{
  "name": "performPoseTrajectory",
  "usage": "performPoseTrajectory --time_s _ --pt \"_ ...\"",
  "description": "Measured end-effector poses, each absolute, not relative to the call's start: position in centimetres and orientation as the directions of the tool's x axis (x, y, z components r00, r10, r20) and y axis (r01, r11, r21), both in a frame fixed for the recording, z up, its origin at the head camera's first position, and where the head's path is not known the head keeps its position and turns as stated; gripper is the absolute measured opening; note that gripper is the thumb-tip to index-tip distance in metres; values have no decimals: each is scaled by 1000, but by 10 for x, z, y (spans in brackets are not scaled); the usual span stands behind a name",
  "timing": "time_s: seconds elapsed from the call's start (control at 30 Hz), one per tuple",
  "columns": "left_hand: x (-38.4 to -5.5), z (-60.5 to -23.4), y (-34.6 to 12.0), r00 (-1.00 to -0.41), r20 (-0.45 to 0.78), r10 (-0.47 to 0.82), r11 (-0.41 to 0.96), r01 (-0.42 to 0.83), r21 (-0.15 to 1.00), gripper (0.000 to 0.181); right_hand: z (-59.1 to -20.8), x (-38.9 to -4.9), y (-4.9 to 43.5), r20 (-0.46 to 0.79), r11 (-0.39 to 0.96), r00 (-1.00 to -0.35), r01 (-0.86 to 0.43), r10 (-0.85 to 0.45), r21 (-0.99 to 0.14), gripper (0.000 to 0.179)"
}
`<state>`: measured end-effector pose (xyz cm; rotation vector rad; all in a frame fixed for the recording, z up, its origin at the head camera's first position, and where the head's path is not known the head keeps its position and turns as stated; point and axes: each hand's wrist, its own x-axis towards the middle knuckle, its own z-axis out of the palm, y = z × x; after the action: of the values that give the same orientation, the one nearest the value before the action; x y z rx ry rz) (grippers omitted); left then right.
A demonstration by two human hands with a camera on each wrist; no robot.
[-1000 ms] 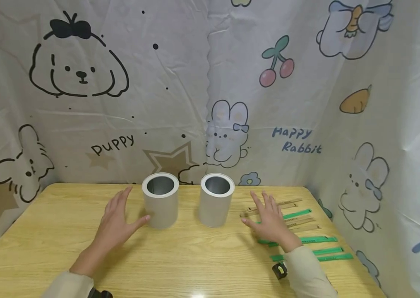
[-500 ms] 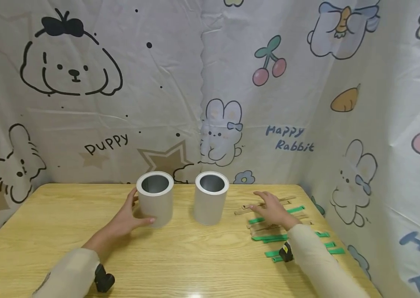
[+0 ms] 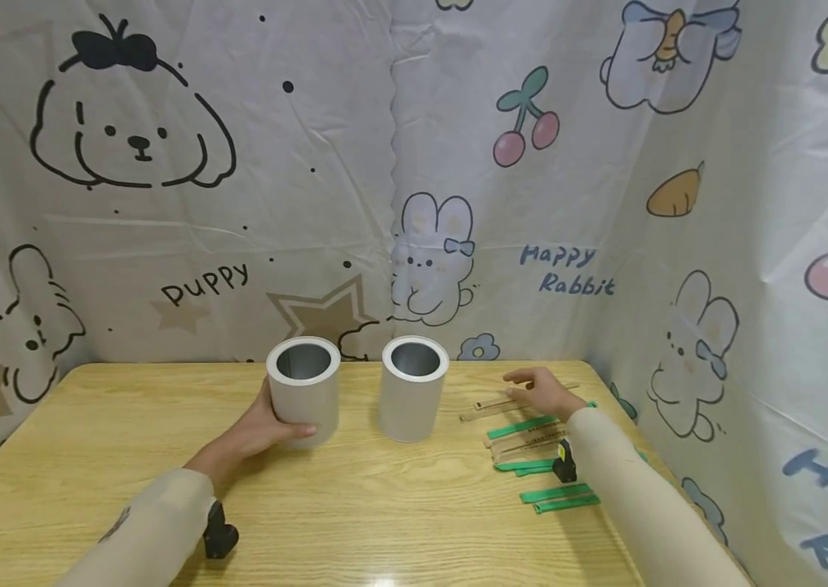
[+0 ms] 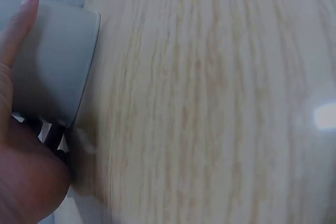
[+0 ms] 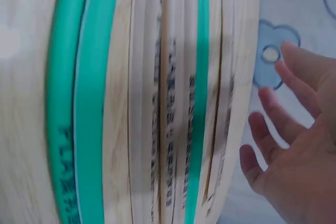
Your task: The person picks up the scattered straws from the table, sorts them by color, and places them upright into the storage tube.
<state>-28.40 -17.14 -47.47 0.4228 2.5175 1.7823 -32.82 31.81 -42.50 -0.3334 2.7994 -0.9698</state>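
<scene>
Two off-white cylindrical canisters stand upright at the table's back middle, with dark metallic insides and open tops. My left hand grips the left canister, thumb across its front and the fingers partly hidden behind; in the left wrist view the thumb lies along its wall. The right canister stands beside it, untouched. Over the far end of a group of slim printed packets, green and brown, is my right hand. Its fingers are loosely bent, with nothing held in the right wrist view.
The packets lie roughly parallel on the right side of the wooden table; the right forearm covers some of them. A printed curtain hangs behind the table and along its right side. Small black devices sit at both wrists.
My left hand has moved right onto the left canister and closed round it. The right hand has moved back and over the packets' far end, its fingers bending. The head view has shifted slightly right.
</scene>
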Motion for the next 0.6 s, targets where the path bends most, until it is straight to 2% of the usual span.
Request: performPoseTrajectory --time_s 0.3,0.47,0.6 --pt "-287 -476 -175 -951 9 309 290 103 951 114 -435 -340 339 -101 786 -964 -138 -247 -603 28" --pt "-287 -477 -178 -944 0 330 269 94 959 110 -439 -341 341 -143 810 -972 -68 -184 -582 25" --pt "-288 -479 -179 -940 4 340 267 100 959 109 -443 -340 341 -124 829 -981 -55 -148 -557 15"
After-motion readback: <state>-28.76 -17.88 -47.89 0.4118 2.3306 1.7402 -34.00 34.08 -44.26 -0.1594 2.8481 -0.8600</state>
